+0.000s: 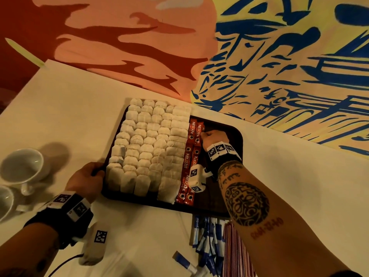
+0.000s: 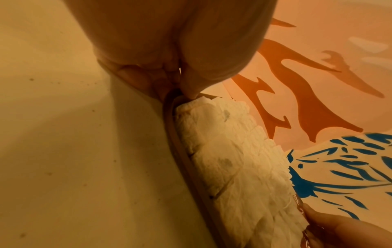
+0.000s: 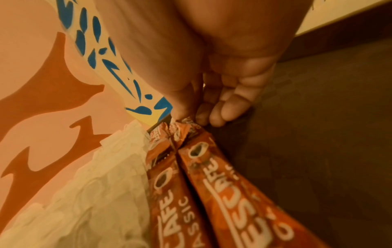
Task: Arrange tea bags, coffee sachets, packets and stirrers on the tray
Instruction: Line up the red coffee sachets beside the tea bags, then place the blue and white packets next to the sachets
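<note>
A left hand (image 1: pixel 84 179) grips the dark tray (image 1: pixel 237 134) at centre frame while the right hand (image 1: pixel 213 136) pinches one of six red coffee sachets (image 1: pixel 188 156) beside rows of tea bags (image 1: pixel 147 144), two cups (image 1: pixel 22 164) at left

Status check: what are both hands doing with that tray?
Left hand grips tray edge. Right hand pinches coffee sachet beside tea bags. Nothing in the way.

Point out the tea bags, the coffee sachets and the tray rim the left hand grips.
tea bags (image 1: pixel 147 148): head view, middle of the white block.
coffee sachets (image 1: pixel 193 131): head view, printed face of a far red sachet.
tray (image 1: pixel 238 134): head view, far right rim.
</note>
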A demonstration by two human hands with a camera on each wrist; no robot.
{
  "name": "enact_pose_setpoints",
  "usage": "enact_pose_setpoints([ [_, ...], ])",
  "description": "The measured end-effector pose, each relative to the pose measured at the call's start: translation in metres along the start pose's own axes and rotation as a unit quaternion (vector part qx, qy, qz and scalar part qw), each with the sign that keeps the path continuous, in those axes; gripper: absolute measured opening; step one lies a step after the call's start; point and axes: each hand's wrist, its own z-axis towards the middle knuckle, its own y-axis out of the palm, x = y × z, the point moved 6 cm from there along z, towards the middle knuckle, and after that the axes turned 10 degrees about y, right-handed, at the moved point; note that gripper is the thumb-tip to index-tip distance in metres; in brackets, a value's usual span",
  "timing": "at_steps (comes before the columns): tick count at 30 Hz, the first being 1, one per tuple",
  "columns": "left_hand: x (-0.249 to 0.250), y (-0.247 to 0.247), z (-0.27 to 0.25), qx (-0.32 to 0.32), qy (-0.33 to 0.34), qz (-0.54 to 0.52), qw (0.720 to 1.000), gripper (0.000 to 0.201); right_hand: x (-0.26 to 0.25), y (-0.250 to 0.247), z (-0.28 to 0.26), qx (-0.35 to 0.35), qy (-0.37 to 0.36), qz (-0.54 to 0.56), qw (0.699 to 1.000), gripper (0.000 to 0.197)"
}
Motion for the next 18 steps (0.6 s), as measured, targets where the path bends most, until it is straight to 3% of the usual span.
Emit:
enact_pose_setpoints([
  [14,0.008,-0.005,-0.008,-0.004,0.010,-0.057,0.998,0.039,0.056,-0.029,-0.023,0.037,0.007,-0.024,0.999,0.042],
  [18,-0.003,-0.005,-0.002,-0.008,0.026,-0.084,0.996,0.034,0.098,-0.048,-0.063,0.065,-0.030,0.052,0.996,0.027],
])
